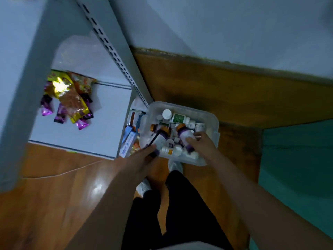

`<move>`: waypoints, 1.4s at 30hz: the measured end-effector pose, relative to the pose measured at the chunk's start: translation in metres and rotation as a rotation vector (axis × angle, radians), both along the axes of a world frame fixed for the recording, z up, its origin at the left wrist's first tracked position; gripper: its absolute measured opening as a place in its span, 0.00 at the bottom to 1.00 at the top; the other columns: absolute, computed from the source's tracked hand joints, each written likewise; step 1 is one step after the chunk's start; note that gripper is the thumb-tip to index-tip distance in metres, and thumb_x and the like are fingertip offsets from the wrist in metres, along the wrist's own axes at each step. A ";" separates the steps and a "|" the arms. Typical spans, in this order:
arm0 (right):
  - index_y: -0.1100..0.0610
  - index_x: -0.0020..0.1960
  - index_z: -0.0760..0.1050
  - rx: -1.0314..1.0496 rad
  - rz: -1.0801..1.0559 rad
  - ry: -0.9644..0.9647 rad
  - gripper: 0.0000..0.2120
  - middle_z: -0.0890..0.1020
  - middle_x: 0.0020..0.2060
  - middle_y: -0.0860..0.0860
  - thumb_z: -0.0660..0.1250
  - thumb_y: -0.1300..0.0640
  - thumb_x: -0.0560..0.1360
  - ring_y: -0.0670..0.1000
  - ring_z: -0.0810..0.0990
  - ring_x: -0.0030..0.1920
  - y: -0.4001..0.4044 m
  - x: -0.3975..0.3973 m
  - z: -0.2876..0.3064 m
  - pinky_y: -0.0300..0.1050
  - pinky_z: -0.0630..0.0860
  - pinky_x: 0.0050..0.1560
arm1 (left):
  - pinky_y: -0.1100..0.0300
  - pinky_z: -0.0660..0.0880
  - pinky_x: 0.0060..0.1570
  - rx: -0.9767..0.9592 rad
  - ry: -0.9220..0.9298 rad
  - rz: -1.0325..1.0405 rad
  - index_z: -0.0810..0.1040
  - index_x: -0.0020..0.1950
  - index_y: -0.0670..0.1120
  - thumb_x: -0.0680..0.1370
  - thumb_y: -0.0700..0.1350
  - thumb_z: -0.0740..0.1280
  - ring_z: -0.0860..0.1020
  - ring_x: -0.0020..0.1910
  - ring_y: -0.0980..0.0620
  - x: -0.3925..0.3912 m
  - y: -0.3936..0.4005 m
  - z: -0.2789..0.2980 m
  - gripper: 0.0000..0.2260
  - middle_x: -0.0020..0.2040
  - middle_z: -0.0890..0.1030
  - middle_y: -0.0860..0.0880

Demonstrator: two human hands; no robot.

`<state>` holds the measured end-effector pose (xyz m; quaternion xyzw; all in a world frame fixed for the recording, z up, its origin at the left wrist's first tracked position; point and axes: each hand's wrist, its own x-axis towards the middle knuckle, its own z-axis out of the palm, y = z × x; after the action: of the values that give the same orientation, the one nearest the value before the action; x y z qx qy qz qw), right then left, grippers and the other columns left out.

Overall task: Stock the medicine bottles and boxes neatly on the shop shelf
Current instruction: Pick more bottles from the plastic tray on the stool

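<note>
Head view: black trousers nearest, bottom centre, w/ pale shoes peeking out at 12 o'clock of them on wood floor.

Both bare forearms reaching fwd into clear plastic tub, mid-frame, on floor just past the shoes. Tub packed w/ medicine bottles: white caps, a green label, some amber, some w/ purple labels, jumbled on their sides.

Left hand at tub's 7 o'clock corner, fingers curled round a purple-label bottle at the rim; a thin dark strip crosses that bottle, can't tell what. Right hand inside tub at approx 4 o'clock, fingers wrapped on second purple-label bottle lying tilted.

Medicine boxes, blue/white, wedged at 9 o'clock of tub, touching its wall, beside the slotted upright of grey shelf unit.

Shiny snack packets, gold, orange & purple, heaped on low shelf at 9 o'clock, well apart from tub. Thin pale cord across floor at 8 o'clock. Teal surface at 3 o'clock. Frame motion-blurred, labels unreadable.
</note>
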<state>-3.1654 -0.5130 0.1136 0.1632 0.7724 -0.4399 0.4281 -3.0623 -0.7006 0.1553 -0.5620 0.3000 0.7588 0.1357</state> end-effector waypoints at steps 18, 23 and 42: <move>0.48 0.56 0.75 -0.633 -0.102 0.582 0.08 0.85 0.42 0.44 0.67 0.57 0.78 0.44 0.84 0.43 -0.120 0.135 0.345 0.45 0.78 0.46 | 0.50 0.80 0.55 -0.017 0.977 -0.268 0.72 0.65 0.39 0.66 0.42 0.71 0.82 0.54 0.43 0.133 -0.091 0.291 0.28 0.54 0.82 0.41; 0.51 0.61 0.73 -0.759 0.072 0.667 0.15 0.85 0.47 0.49 0.69 0.54 0.76 0.50 0.85 0.46 -0.192 0.191 0.396 0.46 0.78 0.46 | 0.46 0.77 0.59 -0.438 0.910 -0.211 0.71 0.67 0.43 0.66 0.43 0.70 0.81 0.53 0.42 0.205 -0.153 0.326 0.29 0.53 0.82 0.41; 0.49 0.62 0.73 -0.973 0.530 0.570 0.18 0.83 0.53 0.54 0.71 0.49 0.74 0.55 0.83 0.52 -0.533 0.255 0.406 0.50 0.81 0.51 | 0.51 0.79 0.56 -0.911 0.587 0.354 0.75 0.61 0.51 0.80 0.46 0.66 0.84 0.50 0.50 0.317 -0.414 0.340 0.09 0.52 0.85 0.49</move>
<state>-2.9101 -1.0458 0.5201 -0.3717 0.5817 -0.6464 0.3251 -2.7448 -1.1147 0.4957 -0.3708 0.5235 0.6883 -0.3387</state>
